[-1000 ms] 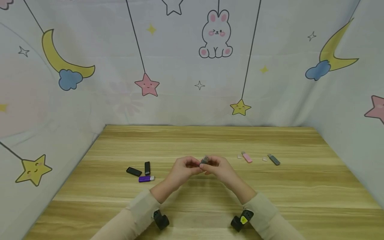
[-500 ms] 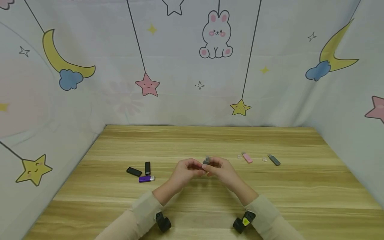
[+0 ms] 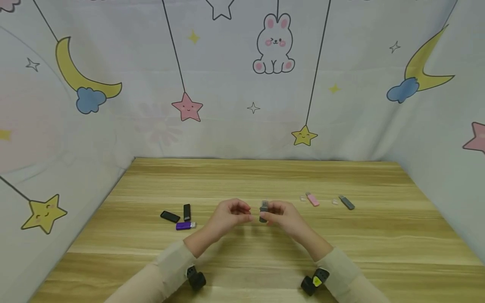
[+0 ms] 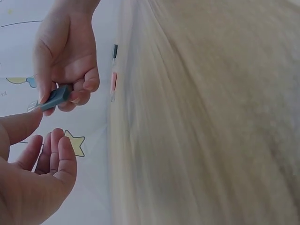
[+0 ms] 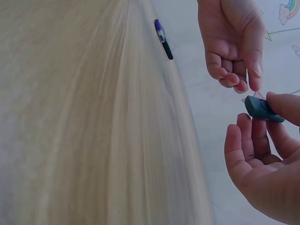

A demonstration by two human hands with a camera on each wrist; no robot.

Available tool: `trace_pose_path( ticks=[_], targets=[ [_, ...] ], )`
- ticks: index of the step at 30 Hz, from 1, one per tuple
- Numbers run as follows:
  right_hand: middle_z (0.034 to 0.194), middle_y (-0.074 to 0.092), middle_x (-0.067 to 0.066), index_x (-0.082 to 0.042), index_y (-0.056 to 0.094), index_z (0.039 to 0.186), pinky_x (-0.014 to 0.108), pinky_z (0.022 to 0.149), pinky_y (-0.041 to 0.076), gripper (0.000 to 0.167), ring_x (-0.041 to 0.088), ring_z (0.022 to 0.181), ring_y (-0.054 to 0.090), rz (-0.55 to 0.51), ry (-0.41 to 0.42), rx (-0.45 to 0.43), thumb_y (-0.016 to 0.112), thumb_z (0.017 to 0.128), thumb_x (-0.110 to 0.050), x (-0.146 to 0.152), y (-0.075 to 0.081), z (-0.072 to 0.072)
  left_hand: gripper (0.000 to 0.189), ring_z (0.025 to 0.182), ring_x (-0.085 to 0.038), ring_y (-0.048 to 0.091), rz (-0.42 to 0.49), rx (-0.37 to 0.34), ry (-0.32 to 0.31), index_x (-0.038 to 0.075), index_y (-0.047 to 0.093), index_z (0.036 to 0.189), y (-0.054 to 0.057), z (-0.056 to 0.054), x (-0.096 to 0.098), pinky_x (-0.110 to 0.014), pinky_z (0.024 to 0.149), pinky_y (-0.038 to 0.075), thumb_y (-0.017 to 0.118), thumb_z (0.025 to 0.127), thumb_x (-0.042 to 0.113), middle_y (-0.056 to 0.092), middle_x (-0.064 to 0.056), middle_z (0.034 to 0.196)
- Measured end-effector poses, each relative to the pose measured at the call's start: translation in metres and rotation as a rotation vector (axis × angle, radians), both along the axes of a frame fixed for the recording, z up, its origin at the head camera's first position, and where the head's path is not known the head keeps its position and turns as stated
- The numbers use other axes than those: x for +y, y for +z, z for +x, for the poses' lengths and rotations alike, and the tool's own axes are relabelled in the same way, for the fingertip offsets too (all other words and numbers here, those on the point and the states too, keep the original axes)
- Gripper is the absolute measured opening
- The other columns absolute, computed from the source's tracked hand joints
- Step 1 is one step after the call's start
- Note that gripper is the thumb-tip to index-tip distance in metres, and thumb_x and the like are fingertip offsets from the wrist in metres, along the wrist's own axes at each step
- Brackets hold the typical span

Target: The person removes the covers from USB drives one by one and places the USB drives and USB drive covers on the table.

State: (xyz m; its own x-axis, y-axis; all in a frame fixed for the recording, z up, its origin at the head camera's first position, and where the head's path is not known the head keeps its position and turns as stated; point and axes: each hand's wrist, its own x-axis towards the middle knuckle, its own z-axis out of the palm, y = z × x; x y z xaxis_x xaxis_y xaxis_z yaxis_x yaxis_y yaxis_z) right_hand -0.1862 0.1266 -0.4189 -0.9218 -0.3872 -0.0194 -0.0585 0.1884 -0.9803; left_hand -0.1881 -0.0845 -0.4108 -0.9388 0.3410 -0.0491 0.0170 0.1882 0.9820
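Note:
My right hand (image 3: 283, 216) pinches a dark grey-green USB flash drive (image 3: 263, 214) between thumb and fingers above the middle of the table. The drive stands with its pale connector end pointing away from me in the head view. Its blunt body end shows in the right wrist view, where the thumb lies over the drive (image 5: 260, 109). My left hand (image 3: 232, 213) is just to the left, its fingers loosely bent and nothing between them. A small gap parts the left fingertips from the drive in the head view.
On the table's left lie two black flash drives (image 3: 170, 216) and a purple flash drive (image 3: 185, 226) with its connector bare. To the right are a pink flash drive (image 3: 312, 199), a grey flash drive (image 3: 346, 202) and two small clear caps (image 3: 335, 202). A printed cloth hangs behind.
Both hands were together on the flash drive; the left hand has let go and drawn left. The right hand has moved slightly right with the drive, now fully seen.

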Motion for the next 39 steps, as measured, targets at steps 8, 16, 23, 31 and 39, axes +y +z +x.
trace_pose_path(
  ticks=[8,16,23,31,39],
  targets=[
    [0.098,0.064,0.006,0.01,0.059,0.113,0.035,0.079,0.055,0.034,0.014,0.087,0.061,0.054,0.106,0.014,0.064,0.094,-0.017,0.005,-0.001,0.004,0.026,0.082,-0.013,0.061,-0.05,0.049,-0.026,-0.008,0.062,0.106,0.006,0.004,-0.003,-0.028,0.074,0.053,0.071,0.086,0.006,0.066,-0.009,0.094],
    [0.094,0.065,0.008,0.005,0.065,0.109,0.026,0.072,0.054,0.025,0.015,0.083,0.06,0.133,0.19,0.09,0.065,0.093,-0.015,0.005,-0.003,0.008,0.029,0.087,-0.015,0.061,-0.109,0.119,-0.09,-0.004,0.062,0.11,0.01,0.01,-0.004,-0.026,0.075,0.053,0.072,0.087,0.011,0.064,-0.016,0.102],
    [0.092,0.066,0.008,0.004,0.066,0.106,0.022,0.069,0.05,0.021,0.009,0.08,0.058,0.158,0.246,0.169,0.064,0.092,-0.012,0.005,0.002,0.013,0.03,0.087,-0.015,0.06,-0.13,0.138,-0.135,-0.002,0.064,0.111,0.012,0.015,-0.002,-0.024,0.074,0.051,0.072,0.087,0.012,0.064,-0.008,0.099],
    [0.098,0.066,0.009,0.004,0.066,0.11,0.022,0.07,0.051,0.022,0.007,0.084,0.058,0.173,0.289,0.204,0.062,0.094,-0.011,0.006,0.003,0.016,0.026,0.085,-0.015,0.061,-0.121,0.185,-0.199,-0.004,0.065,0.11,0.01,0.018,0.001,-0.021,0.071,0.051,0.07,0.087,0.007,0.067,-0.008,0.095],
    [0.104,0.066,0.014,0.005,0.065,0.111,0.023,0.076,0.05,0.022,0.006,0.089,0.057,0.168,0.302,0.223,0.062,0.094,-0.008,0.008,0.002,0.018,0.021,0.08,-0.014,0.061,-0.114,0.195,-0.203,-0.002,0.068,0.105,0.007,0.021,0.003,-0.022,0.069,0.052,0.071,0.086,0.007,0.067,-0.008,0.091]
  ],
)
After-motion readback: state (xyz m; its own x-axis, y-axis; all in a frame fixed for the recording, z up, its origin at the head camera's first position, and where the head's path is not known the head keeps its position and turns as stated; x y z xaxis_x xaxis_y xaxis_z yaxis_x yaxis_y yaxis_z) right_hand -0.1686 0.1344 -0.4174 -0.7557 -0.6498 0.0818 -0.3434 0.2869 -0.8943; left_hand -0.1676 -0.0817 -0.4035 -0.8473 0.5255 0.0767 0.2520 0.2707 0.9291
